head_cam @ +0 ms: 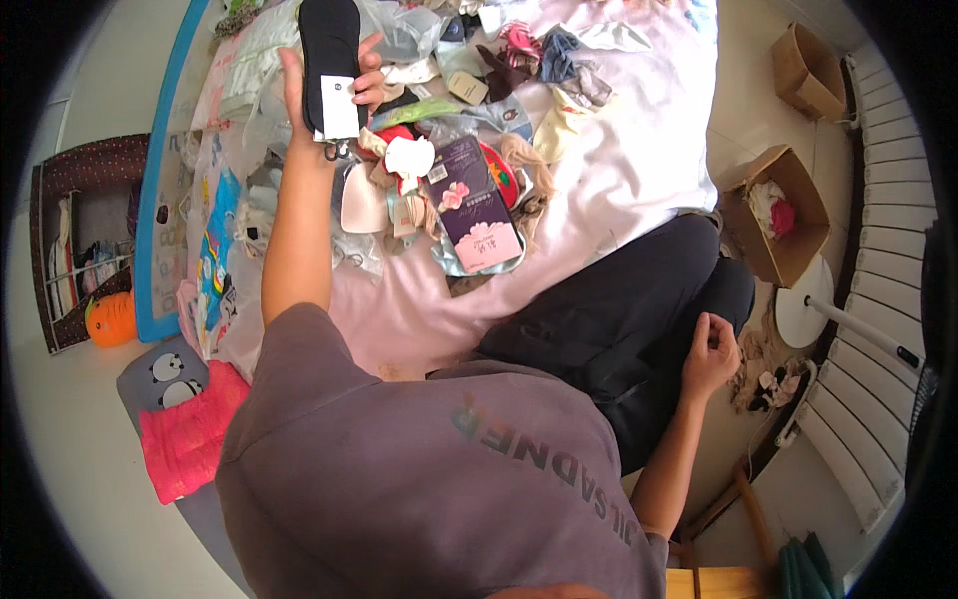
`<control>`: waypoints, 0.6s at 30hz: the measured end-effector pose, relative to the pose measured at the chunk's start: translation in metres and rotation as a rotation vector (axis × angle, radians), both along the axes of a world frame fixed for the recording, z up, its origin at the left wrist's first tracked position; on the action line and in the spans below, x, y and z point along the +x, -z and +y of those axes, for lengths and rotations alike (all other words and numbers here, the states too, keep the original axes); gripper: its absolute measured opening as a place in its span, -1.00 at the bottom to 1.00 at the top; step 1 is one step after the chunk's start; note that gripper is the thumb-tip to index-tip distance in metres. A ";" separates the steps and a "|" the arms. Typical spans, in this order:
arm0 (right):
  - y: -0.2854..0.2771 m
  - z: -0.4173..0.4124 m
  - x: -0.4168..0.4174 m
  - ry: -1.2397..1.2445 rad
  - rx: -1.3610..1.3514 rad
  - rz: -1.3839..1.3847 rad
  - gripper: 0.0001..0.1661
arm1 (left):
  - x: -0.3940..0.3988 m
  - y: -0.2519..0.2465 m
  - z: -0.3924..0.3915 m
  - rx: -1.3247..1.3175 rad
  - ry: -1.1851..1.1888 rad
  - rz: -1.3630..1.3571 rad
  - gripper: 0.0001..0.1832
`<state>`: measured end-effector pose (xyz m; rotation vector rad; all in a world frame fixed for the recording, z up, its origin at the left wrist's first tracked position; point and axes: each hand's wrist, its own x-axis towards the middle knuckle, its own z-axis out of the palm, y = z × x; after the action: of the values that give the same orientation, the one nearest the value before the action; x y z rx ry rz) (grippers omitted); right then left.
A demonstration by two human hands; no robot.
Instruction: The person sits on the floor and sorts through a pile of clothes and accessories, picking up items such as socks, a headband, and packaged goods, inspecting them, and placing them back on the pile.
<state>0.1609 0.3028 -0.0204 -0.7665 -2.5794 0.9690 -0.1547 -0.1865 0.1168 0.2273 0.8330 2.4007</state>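
Observation:
On the palm of my left hand [367,75] lies a flat black sock-like item [329,45] with a white tag and a small black hanger, the thumb along one side and fingers at the other. My right hand [711,359] rests by my knee, its fingers loosely curled and nothing visible in it. In front of me on the pale pink sheet [621,172] is a heap of small cloth pieces and packets. A purple-and-pink packet [477,210] lies on its near side, beside a pale pink cup-shaped pad [364,198]. A crumpled blue cloth [557,56] lies farther back.
Two cardboard boxes, one empty-looking [808,75] and one holding cloth [778,217], stand on the right floor near a white radiator [891,224]. A blue-edged panel [161,187] borders the left side. Beyond it are a dark storage box [90,165] and an orange plush toy [111,320].

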 end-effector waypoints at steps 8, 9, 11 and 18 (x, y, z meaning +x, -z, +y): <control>0.015 0.003 0.008 0.006 -0.031 0.055 -0.80 | 0.085 0.034 -0.031 -0.209 -0.281 -0.141 -0.29; 0.015 0.003 0.008 0.009 -0.053 0.060 -0.80 | 0.096 0.047 -0.033 -0.206 -0.246 -0.172 -0.28; 0.013 0.001 0.009 0.019 -0.022 0.028 -0.81 | 0.123 0.057 -0.008 -0.606 -0.325 -0.282 -0.35; -0.009 -0.034 -0.002 -0.100 -0.262 0.022 -0.86 | 0.179 0.119 0.021 -0.926 -0.418 -0.372 -0.68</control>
<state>0.1589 0.2689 -0.0114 -0.6893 -2.5228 1.3580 0.0243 -0.1651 -0.0019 -0.7888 1.7966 2.0163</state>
